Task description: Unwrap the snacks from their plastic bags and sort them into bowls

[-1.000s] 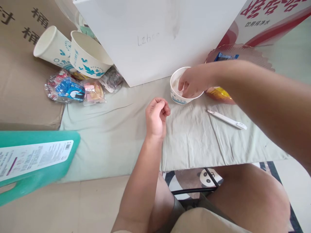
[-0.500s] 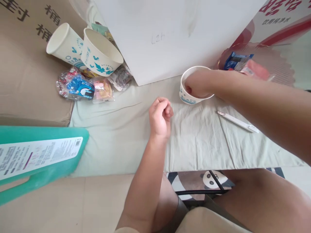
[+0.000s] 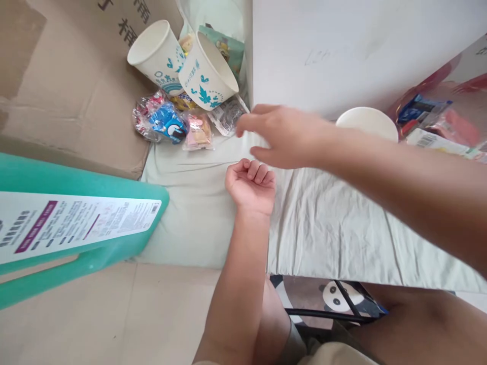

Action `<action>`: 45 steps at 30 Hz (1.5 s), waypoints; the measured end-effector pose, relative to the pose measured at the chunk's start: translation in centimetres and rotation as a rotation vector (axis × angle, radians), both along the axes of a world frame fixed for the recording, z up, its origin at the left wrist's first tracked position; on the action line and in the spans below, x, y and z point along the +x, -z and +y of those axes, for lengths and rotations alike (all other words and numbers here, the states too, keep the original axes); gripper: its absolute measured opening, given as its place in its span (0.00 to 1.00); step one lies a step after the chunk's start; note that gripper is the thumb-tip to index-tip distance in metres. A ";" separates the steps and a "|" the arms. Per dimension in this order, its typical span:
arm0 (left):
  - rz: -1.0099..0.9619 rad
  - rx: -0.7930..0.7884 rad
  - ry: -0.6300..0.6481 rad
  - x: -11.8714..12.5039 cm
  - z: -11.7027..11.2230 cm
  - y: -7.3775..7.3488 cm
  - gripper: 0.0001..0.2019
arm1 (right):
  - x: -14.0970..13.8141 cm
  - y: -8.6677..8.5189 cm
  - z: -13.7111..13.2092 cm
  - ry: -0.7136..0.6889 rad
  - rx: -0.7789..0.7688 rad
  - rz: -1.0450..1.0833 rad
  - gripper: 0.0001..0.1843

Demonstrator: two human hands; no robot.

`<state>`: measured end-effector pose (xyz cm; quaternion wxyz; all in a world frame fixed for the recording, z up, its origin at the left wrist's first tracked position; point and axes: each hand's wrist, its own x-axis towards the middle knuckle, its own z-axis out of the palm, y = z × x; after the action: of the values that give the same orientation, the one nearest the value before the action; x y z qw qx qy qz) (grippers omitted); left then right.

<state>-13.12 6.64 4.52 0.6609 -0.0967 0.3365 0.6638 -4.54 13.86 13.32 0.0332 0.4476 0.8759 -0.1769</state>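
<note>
My right hand (image 3: 283, 136), slightly blurred, is open with its fingers stretched leftward and nothing visible in them. Its fingertips are close to a dark clear-wrapped snack packet (image 3: 229, 117); whether they touch it I cannot tell. Below, my left hand (image 3: 251, 186) rests palm up above the cloth, fingers curled in, with nothing seen inside. Beside the dark packet lie a pink-wrapped biscuit (image 3: 199, 133) and a blue snack packet (image 3: 167, 123). Two tilted paper cups (image 3: 154, 53) lean behind these. A white paper bowl (image 3: 367, 121) stands behind my right forearm, partly covered.
A green jug (image 3: 152, 190) with a label is at left. A cardboard box (image 3: 76, 111) and a white box (image 3: 342, 56) stand behind the pale cloth (image 3: 323, 233). More packets (image 3: 451, 126) lie at right in a clear pinkish tray.
My right hand has come out of the paper bowl and swung left toward the snack packets, its fingers spread. My left hand has rolled palm up. The view has shifted left.
</note>
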 end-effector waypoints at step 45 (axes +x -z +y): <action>0.191 0.127 -0.005 -3.3 -0.8 0.4 0.17 | -6.7 6.8 3.0 -0.100 0.182 0.221 0.24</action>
<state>-16.40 5.80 4.15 0.6290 0.0081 0.3550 0.6916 -11.22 16.84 6.56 -0.0953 0.3823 0.9079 -0.1433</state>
